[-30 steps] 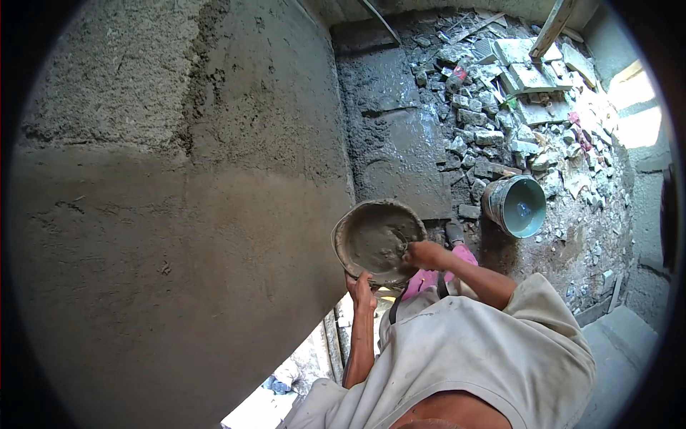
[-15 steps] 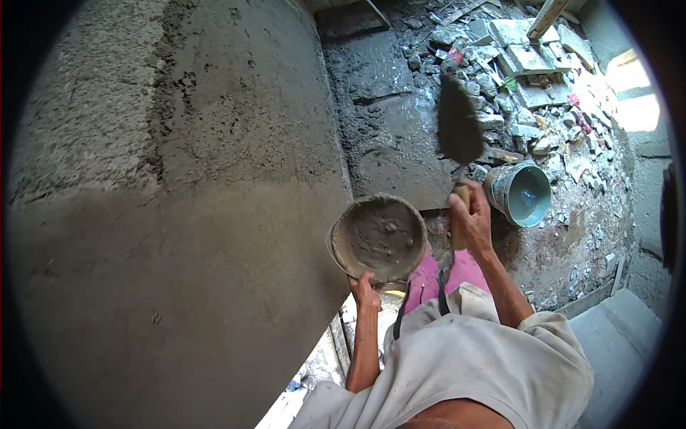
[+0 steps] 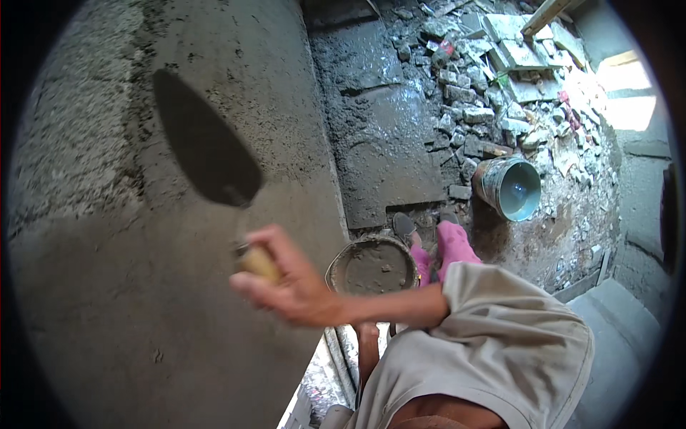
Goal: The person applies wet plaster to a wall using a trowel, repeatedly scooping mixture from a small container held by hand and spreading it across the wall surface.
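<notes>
My right hand [image 3: 296, 289] is closed around the wooden handle of a pointed trowel [image 3: 207, 143]. Its dark blade, slightly blurred, points up and left in front of the grey mortared wall [image 3: 214, 343]. Whether the blade touches the wall cannot be told. Below my right forearm is a bucket [image 3: 333, 273] with wet grey mortar [image 3: 375, 268] inside. My left forearm [image 3: 368, 350] rises to the bucket's near side, where my left hand is hidden behind the right forearm; half a second ago it gripped the rim there.
A second bucket [image 3: 480, 182], tilted, with a pale bluish inside, stands right of my feet. Broken masonry rubble [image 3: 471, 100] and slabs [image 3: 525, 53] cover the far floor. A wooden post [image 3: 547, 16] leans there. Wet mortar [image 3: 393, 164] lies along the wall's foot.
My right hand has swung the trowel left, from beside the second bucket across to the wall. My right forearm now crosses before the mortar bucket, which sits slightly lower in view.
</notes>
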The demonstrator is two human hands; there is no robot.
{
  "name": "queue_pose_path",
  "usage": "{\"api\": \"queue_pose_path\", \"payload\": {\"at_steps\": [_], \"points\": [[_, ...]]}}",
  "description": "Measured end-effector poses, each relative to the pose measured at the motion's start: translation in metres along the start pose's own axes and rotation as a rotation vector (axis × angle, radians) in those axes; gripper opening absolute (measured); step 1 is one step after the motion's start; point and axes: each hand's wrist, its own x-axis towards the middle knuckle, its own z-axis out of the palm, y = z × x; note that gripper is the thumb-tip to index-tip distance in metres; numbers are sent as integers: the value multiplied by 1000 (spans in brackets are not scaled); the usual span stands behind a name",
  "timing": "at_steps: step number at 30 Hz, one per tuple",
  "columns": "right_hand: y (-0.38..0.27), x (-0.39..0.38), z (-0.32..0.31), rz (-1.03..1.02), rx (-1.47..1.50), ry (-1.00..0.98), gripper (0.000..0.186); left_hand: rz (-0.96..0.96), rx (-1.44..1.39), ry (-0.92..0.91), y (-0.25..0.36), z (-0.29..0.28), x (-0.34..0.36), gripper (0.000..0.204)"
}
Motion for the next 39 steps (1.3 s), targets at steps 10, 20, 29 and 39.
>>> {"api": "queue_pose_path", "payload": {"at_steps": [10, 20, 29, 39], "points": [[66, -100, -303, 461, -1661, -487, 38, 52, 138, -21, 65, 99, -27, 80], [32, -8, -401, 856, -656, -276, 31, 190, 95, -253, 74, 220, 25, 56], [-7, -9, -419, 639, -334, 280, 33, -113, -82, -252, -11, 261, 134, 40], [266, 76, -461, 1, -1803, 486, 34, -141, 73, -108, -35, 188, 167, 60]]}}
